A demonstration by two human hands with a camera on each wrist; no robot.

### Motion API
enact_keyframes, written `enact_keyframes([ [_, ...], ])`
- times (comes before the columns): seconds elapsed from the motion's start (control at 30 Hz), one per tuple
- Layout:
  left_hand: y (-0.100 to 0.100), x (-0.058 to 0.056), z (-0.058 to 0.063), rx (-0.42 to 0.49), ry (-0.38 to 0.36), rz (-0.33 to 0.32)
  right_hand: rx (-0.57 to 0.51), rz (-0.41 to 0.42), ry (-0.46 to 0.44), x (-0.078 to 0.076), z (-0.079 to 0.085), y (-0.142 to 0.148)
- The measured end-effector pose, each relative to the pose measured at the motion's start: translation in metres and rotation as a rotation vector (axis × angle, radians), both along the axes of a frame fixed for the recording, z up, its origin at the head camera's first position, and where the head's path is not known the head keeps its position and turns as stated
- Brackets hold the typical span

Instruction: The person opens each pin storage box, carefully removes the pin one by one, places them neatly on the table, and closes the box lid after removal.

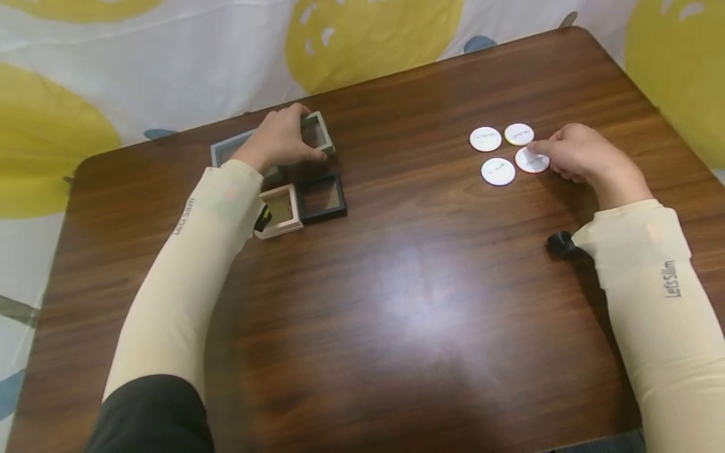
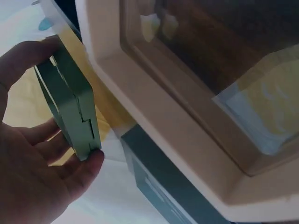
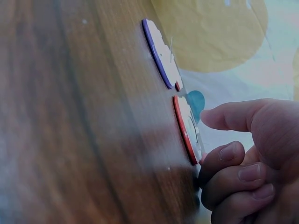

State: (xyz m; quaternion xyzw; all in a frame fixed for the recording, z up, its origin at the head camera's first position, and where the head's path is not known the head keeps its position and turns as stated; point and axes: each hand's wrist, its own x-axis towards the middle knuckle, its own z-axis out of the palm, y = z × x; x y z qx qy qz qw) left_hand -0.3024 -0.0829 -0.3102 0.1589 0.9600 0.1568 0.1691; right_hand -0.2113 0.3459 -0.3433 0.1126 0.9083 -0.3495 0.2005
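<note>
My left hand [image 1: 277, 141] grips a green shallow frame box [image 2: 70, 102] at the back left, thumb on one edge and fingertips on the opposite one. Beside that hand lie a pale pink frame [image 1: 283, 228], a black frame [image 1: 325, 214] and a grey-blue frame [image 1: 218, 154] partly covered by the hand. At the right, my right hand [image 1: 583, 154] is at a red-rimmed round pin badge [image 1: 535, 165] lying back up. In the right wrist view its thumb stands apart from the other fingers, which are loosely bent at the badge's edge.
More round pin badges lie back up beside it: one at the left [image 1: 485, 139], one behind [image 1: 518, 133] and a purple-rimmed one in front [image 1: 498, 172]. The brown wooden table [image 1: 362, 327] meets a patterned cloth [image 1: 226, 56] along its back edge.
</note>
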Motion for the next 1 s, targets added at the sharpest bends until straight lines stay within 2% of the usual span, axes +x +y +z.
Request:
enact_keyframes([
  [0.17,-0.001,-0.004,-0.003,-0.033,-0.024,-0.016,-0.004,0.002,-0.005,-0.002,0.001,-0.002],
  [0.4,-0.001,-0.006,-0.013,-0.095,-0.070,-0.052,-0.012,0.011,-0.019,-0.003,-0.002,-0.004],
  [0.57,0.001,-0.008,-0.014,-0.185,-0.135,-0.088,-0.020,0.009,-0.018,-0.003,-0.005,-0.003],
  [0.7,0.000,-0.009,-0.012,-0.213,-0.170,-0.105,-0.025,0.007,-0.003,-0.002,-0.007,-0.004],
  [0.83,-0.006,-0.008,-0.007,-0.171,-0.201,-0.104,-0.029,0.008,0.006,-0.001,-0.007,-0.005],
  [0.93,-0.014,0.000,-0.001,-0.054,-0.171,-0.070,0.016,0.021,0.030,0.002,-0.005,-0.005],
  [1.0,-0.017,0.011,0.006,0.058,-0.157,-0.006,0.063,0.036,0.058,0.004,-0.001,-0.004],
])
